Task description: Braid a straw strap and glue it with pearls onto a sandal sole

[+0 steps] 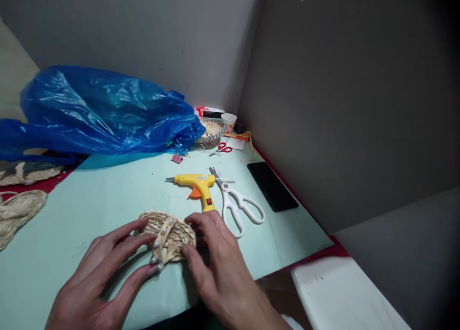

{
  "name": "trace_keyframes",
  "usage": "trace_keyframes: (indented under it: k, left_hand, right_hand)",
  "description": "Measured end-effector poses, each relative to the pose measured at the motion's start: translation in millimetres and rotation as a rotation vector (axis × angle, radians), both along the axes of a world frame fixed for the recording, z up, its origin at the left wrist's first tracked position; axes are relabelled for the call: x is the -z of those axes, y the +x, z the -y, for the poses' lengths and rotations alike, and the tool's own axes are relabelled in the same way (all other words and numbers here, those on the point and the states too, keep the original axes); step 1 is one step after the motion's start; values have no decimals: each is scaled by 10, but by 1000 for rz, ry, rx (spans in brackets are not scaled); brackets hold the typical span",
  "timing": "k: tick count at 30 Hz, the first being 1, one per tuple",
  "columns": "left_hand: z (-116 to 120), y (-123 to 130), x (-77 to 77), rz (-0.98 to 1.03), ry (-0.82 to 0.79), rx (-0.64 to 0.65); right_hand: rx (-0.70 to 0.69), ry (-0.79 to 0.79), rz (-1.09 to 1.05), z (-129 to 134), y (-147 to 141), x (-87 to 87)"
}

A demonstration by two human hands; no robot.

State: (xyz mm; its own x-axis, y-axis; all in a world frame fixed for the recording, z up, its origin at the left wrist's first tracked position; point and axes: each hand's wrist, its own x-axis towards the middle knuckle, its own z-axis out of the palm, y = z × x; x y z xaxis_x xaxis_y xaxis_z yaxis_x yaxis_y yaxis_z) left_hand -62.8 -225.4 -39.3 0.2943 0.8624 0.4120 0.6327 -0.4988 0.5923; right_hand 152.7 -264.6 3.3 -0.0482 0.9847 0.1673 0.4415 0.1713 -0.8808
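A small woven straw piece (179,234) sits between my hands, a braided strip with several pearl beads (164,230) running across it. My left hand (104,272) grips its left side, the thumb at the lowest beads and the fingers on the upper left edge. From the right, my right hand (223,267) holds the piece between thumb and fingers. Just beyond lies a yellow glue gun (201,182) with an orange trigger, its handle end near my right fingers. White-handled scissors (233,200) lie to its right.
A large blue plastic bag (104,111) covers the back left. A black phone (272,186) lies on the right. Red scissors (224,147), a round basket (212,128) and a paper cup (229,121) stand farther back. Braided straw (21,210) lies at the left edge.
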Motion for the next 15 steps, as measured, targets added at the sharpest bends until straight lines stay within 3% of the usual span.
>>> trace_keyframes:
  k: [7,10,15]
  left_hand:
    - [108,30,-90,42,-163,-14]
    - [110,19,-114,12,-161,-50]
    - [119,-5,-224,-48,-229,-254]
  right_hand:
    - [74,-15,-83,18,-8,2]
    - [90,0,-81,13,-2,1]
    - [127,66,-6,-47,-1,37]
